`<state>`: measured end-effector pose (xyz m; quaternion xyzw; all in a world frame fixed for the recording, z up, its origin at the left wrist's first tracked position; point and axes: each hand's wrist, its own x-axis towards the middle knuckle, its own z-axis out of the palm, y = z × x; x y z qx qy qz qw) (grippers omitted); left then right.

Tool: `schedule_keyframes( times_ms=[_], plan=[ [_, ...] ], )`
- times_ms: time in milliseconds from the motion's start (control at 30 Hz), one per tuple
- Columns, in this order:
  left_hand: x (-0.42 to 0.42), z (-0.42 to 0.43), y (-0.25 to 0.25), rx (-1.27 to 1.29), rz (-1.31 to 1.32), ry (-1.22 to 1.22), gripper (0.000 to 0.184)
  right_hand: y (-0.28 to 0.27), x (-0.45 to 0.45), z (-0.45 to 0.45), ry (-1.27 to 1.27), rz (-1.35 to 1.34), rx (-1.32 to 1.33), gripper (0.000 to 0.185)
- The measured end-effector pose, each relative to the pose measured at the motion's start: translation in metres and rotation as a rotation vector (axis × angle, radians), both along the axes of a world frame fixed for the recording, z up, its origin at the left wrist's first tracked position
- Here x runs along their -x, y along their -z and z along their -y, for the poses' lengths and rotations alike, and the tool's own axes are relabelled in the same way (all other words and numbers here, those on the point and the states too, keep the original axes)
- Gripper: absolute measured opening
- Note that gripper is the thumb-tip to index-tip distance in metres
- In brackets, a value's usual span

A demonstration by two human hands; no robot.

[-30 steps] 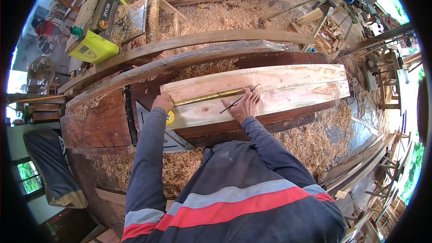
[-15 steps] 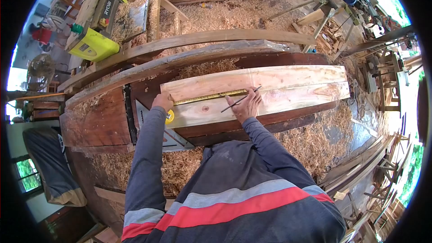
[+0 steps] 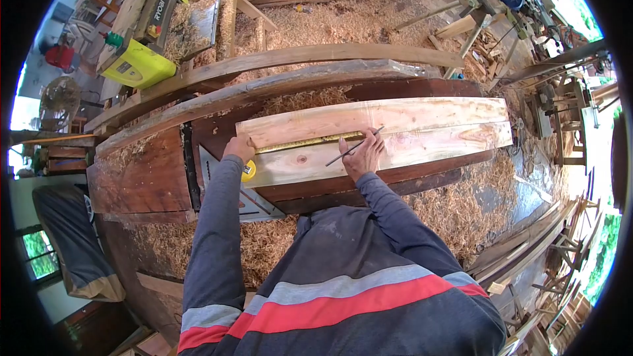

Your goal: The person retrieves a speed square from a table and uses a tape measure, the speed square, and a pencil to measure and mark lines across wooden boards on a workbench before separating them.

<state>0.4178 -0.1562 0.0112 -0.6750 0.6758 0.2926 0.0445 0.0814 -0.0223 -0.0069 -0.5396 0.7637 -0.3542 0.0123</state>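
Note:
Two pale planks (image 3: 435,115) lie side by side, lengthwise, on a dark wooden surface. A yellow tape measure blade (image 3: 306,141) stretches along them between my hands. At the planks' left end, my left hand (image 3: 239,149) is closed on the tape, its fingertips partly hidden. Just below that wrist sits a round yellow case (image 3: 248,171). My right hand (image 3: 364,157) grips a thin dark pencil (image 3: 339,155) that slants across the fingers. Its thumb and fingertips rest by the right part of the blade.
A metal square (image 3: 267,208) lies under the planks' left end. Long beams (image 3: 283,60) run behind the work surface. Beyond them, left, stands a yellow-green Ryobi machine (image 3: 135,66). Wood shavings (image 3: 455,217) cover much of the floor, and lumber (image 3: 527,244) is stacked at right.
My right thumb has shifted slightly to the right along the tape, and the pencil has moved slightly with the hand. My left hand holds its place.

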Motion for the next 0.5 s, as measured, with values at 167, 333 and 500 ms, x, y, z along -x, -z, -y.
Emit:
schedule_keyframes(
  times_ms=[167, 333, 500],
  plan=[
    [0.003, 0.000, -0.005, -0.026, 0.059, -0.006, 0.017, 0.000, 0.001, -0.001, 0.003, 0.023, 0.023, 0.065],
    [0.001, 0.000, -0.001, 0.012, 0.086, 0.017, 0.017, 0.010, 0.007, -0.001, 0.003, 0.184, 0.110, 0.060],
    [0.001, -0.001, 0.001, 0.030, 0.081, 0.013, 0.018, 0.031, 0.024, -0.003, 0.050, 0.389, 0.283, 0.046]
  ],
)
